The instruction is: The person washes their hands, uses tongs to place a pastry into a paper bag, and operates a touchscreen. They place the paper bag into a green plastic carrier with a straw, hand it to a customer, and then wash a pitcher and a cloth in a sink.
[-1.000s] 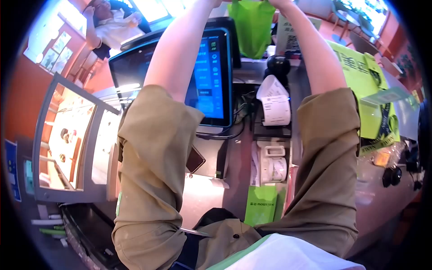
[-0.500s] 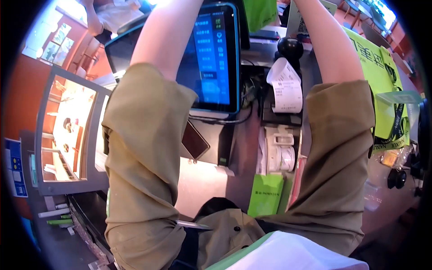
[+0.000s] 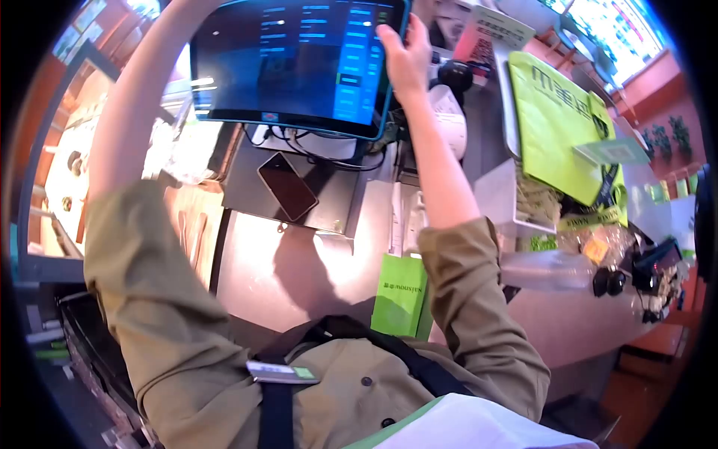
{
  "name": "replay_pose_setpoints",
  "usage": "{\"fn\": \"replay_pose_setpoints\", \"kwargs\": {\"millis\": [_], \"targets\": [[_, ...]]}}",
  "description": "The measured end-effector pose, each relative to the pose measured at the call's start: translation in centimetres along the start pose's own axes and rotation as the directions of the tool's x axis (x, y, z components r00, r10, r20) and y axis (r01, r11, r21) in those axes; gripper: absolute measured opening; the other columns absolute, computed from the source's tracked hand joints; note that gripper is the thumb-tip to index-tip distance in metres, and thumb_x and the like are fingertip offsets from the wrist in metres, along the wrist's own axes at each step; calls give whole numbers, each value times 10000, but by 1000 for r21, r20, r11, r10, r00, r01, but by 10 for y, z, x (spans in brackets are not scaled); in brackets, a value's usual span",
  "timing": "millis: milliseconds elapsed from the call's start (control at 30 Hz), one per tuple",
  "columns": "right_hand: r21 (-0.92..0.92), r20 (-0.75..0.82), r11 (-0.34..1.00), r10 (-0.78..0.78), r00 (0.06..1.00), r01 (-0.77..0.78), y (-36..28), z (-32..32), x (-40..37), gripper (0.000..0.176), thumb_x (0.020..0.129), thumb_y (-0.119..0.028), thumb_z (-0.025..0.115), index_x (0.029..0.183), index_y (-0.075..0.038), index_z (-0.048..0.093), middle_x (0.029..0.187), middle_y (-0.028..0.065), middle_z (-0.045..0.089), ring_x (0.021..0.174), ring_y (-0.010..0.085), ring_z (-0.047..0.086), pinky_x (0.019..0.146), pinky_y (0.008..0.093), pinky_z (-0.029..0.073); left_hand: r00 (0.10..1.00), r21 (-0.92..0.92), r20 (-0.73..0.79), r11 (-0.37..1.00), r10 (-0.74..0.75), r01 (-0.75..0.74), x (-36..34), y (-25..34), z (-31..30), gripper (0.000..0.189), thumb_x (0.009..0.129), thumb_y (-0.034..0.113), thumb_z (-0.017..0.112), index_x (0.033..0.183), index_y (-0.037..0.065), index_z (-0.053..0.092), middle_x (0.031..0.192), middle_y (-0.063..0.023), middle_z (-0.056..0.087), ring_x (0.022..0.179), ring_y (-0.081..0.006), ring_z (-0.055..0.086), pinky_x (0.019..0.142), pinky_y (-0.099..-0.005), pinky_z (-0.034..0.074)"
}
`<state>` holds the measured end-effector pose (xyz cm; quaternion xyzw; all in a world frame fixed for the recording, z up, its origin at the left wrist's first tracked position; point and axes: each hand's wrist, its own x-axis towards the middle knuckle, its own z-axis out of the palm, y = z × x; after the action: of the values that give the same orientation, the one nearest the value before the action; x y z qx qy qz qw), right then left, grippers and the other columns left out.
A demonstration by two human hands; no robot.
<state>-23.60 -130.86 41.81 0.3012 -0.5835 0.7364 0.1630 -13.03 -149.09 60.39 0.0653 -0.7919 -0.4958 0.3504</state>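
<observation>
the screen (image 3: 288, 63) faces this way, perhaps tilted up, long axis left-right.

We're pretty clearly behind a shop counter (image 3: 553, 325), looks café-ish: there's a screen (image 3: 277, 67) with menu columns, a receipt (image 3: 450, 123), a QR sign (image 3: 490, 41), a branded yellow bag (image 3: 550, 138), plus chairs (image 3: 555, 36) near a big window (image 3: 617, 34).

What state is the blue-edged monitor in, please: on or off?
On: the blue-edged monitor shows lit rows of text and a bright blue column toward its right side.
</observation>
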Motion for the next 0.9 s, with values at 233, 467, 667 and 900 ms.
{"fn": "replay_pose_setpoints", "kwargs": {"millis": [233,467,667,900], "targets": [[-360,8,881,-325,946,306,17,-7,-13,306,773,-110,542,1037,20,457,932,120,505,868,203,491,780,296,381,929,-379,-72,871,-364,312,-196,-59,-151,328,824,121,495,1120,-12,447,1064,-106,529,967,-154,512,824,-249,405],[-447,225,857,385,895,-256,-14,22,-246,337,727,-222,620,939,15,508,883,144,535,773,254,536,674,326,436,467,-840,-349,492,-813,228,-378,-149,-248,231,784,19,503,1015,32,488,875,-53,561,714,-127,530,632,-241,437],[-841,372,529,419,828,111,34,103,-294,871,556,-390,685,1216,22,294,1143,159,403,1050,289,375,866,405,298,621,-681,-502,718,-602,145,-374,-111,-236,193,805,34,474,996,9,484,893,-71,524,749,-122,500,670,-241,416],[-853,282,520,396,874,39,25,116,-297,687,501,-290,644,1107,-68,411,1011,120,437,923,282,412,773,390,331,915,-692,-134,625,380,-361,-300,38,-128,156,802,71,450,686,91,553,701,-11,515,612,-96,470,543,-184,358]]}}
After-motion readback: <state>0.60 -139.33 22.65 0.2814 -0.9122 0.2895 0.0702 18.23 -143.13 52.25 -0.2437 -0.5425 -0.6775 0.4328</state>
